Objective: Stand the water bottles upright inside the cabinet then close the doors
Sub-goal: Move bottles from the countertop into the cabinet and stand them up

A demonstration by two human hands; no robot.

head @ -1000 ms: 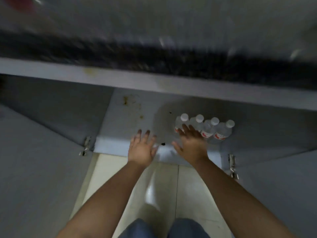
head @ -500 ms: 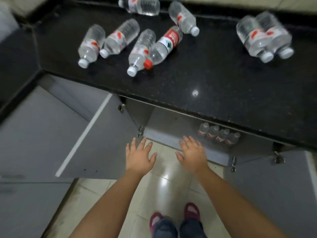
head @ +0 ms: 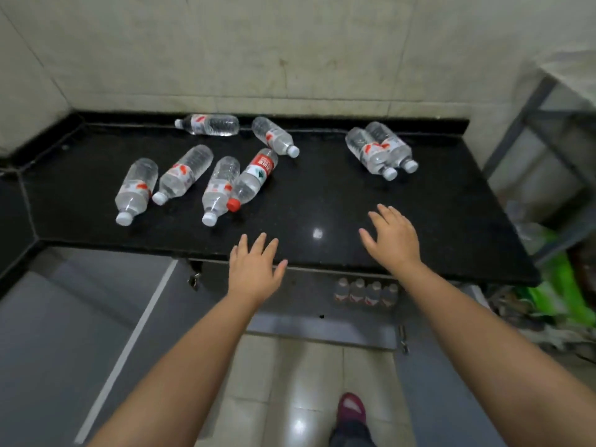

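Several clear water bottles lie on their sides on the black countertop (head: 322, 195). One with a red cap (head: 254, 179) rests in the left cluster, and a pair (head: 380, 151) lies at the right. My left hand (head: 254, 269) hovers open over the counter's front edge. My right hand (head: 392, 240) hovers open above the counter, short of the pair. Below, several bottles (head: 366, 293) stand upright in a row inside the open cabinet (head: 306, 324).
The left cabinet door (head: 96, 317) swings wide open toward me; the right door (head: 445, 398) is open too. Tiled walls close the back and left. A metal rack (head: 548, 124) and green bags (head: 561, 285) crowd the right side. My foot (head: 351, 408) is on the floor tiles.
The view rose from the cabinet interior to the countertop. Both hands lifted from the cabinet floor to counter height, still empty.
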